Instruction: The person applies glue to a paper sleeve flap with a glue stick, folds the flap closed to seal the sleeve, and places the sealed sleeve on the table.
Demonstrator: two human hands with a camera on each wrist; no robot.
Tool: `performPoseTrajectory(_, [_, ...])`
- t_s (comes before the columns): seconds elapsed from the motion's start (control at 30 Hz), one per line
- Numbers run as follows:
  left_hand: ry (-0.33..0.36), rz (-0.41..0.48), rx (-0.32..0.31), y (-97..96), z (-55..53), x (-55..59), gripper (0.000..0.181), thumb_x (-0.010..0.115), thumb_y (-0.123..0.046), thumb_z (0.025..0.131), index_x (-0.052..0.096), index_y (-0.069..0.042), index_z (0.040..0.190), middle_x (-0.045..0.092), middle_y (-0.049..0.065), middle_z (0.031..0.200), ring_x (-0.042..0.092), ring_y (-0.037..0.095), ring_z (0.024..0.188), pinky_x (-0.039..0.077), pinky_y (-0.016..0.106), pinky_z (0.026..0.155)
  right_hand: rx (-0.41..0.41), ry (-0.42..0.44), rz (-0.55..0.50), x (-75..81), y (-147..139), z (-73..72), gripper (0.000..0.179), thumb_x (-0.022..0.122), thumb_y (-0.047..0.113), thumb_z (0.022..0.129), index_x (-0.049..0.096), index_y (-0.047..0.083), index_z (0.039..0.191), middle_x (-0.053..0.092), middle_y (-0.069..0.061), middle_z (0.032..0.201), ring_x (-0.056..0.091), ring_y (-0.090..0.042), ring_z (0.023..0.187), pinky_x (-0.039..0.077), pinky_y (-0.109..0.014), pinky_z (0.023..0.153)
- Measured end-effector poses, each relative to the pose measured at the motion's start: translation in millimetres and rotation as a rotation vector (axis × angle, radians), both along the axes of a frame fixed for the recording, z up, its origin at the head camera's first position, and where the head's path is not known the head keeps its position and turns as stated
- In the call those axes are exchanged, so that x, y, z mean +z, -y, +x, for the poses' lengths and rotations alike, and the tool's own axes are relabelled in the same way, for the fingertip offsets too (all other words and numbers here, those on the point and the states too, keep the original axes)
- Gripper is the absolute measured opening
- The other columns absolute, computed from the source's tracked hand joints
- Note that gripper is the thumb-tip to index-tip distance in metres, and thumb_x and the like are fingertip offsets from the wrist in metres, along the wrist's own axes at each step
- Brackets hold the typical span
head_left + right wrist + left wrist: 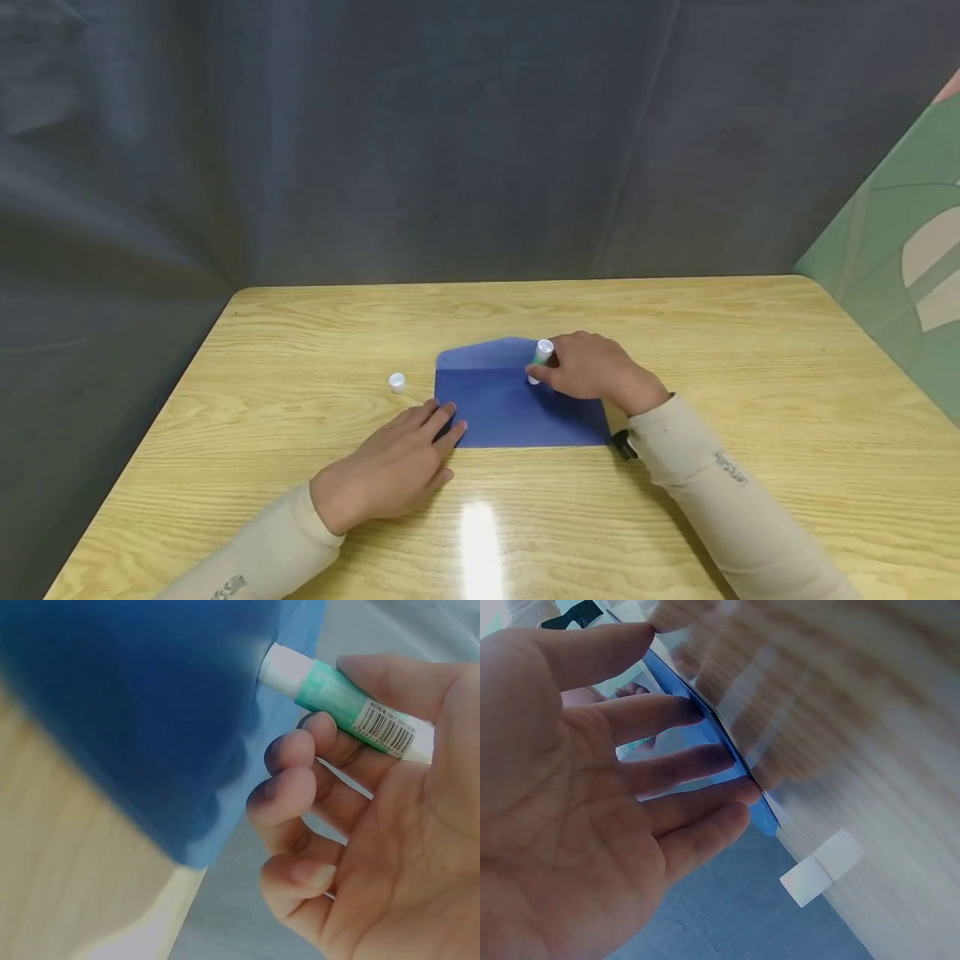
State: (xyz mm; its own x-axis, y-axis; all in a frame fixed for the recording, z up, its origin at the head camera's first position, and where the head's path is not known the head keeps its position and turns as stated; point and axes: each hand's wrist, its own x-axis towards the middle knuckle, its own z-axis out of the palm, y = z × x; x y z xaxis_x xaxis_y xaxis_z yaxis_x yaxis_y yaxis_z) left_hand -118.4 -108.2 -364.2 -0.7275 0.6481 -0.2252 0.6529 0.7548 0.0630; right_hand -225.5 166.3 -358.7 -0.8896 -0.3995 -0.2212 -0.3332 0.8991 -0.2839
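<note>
A blue envelope [517, 412] lies on the table with its flap [480, 354] spread out on the far side. My right hand [596, 367] pinches a green and white glue stick [334, 697] between thumb and fingers. The stick's white end meets the envelope near the flap's fold, toward the right. The fingers of my left hand [397, 462] are extended, their tips resting on the envelope's left edge. In the left wrist view the palm of that hand faces the camera and holds nothing. A small white cap [397, 382] stands on the table just left of the envelope.
The light wood table [300, 333] stretches around the envelope, ending at a dark curtain [450, 150] behind and on the left. A green patterned surface [885, 242] borders the right side. A black wrist strap piece [623, 444] shows under the right sleeve.
</note>
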Motion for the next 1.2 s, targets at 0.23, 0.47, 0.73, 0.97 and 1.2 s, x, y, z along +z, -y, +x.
performPoseTrajectory(0.23, [-0.009, -0.001, -0.009, 0.3, -0.2, 0.2, 0.055, 0.052, -0.033, 0.104, 0.042, -0.006, 0.151, 0.034, 0.019, 0.160, 0.033, 0.039, 0.147, 0.032, 0.048, 0.120, -0.036, -0.007, 0.005, 1.4, -19.2, 3.5, 0.040, 0.057, 0.049, 0.096, 0.053, 0.018, 0.070, 0.052, 0.002, 0.065, 0.050, -0.015, 0.060, 0.037, -0.029, 0.054])
performPoseTrajectory(0.47, [-0.012, -0.003, -0.012, -0.1, -0.2, 0.0, 0.055, 0.052, -0.032, 0.104, 0.042, -0.006, 0.151, 0.034, 0.019, 0.160, 0.033, 0.039, 0.147, 0.032, 0.048, 0.120, -0.057, -0.036, 0.003, 3.1, -38.9, 7.9, 0.040, 0.057, 0.049, 0.095, 0.056, 0.017, 0.072, 0.053, 0.000, 0.067, 0.050, -0.016, 0.062, 0.036, -0.029, 0.054])
performPoseTrajectory(0.73, [-0.021, -0.002, -0.010, -0.3, -0.2, 1.2, 0.056, 0.053, -0.032, 0.103, 0.042, -0.006, 0.151, 0.034, 0.018, 0.160, 0.034, 0.039, 0.147, 0.032, 0.048, 0.120, -0.079, -0.036, 0.022, 3.9, -56.1, 9.1, 0.042, 0.056, 0.047, 0.096, 0.054, 0.017, 0.067, 0.051, -0.001, 0.066, 0.050, -0.017, 0.062, 0.036, -0.030, 0.055])
performPoseTrajectory(0.97, [-0.021, -0.001, -0.019, -0.2, -0.5, 1.0, 0.056, 0.053, -0.032, 0.103, 0.042, -0.006, 0.151, 0.035, 0.019, 0.159, 0.035, 0.040, 0.146, 0.034, 0.047, 0.119, -0.082, -0.035, 0.038, 4.9, -61.1, 8.3, 0.042, 0.054, 0.049, 0.096, 0.056, 0.018, 0.068, 0.053, -0.001, 0.068, 0.052, -0.018, 0.064, 0.037, -0.030, 0.057])
performPoseTrajectory(1.2, [-0.034, -0.013, -0.025, -0.8, 0.3, 1.5, 0.055, 0.052, -0.032, 0.104, 0.042, -0.006, 0.151, 0.035, 0.019, 0.159, 0.035, 0.040, 0.146, 0.035, 0.047, 0.118, -0.083, -0.030, 0.057, 6.8, -63.5, 8.8, 0.044, 0.054, 0.050, 0.096, 0.053, 0.018, 0.065, 0.051, -0.001, 0.066, 0.051, -0.018, 0.063, 0.036, -0.030, 0.055])
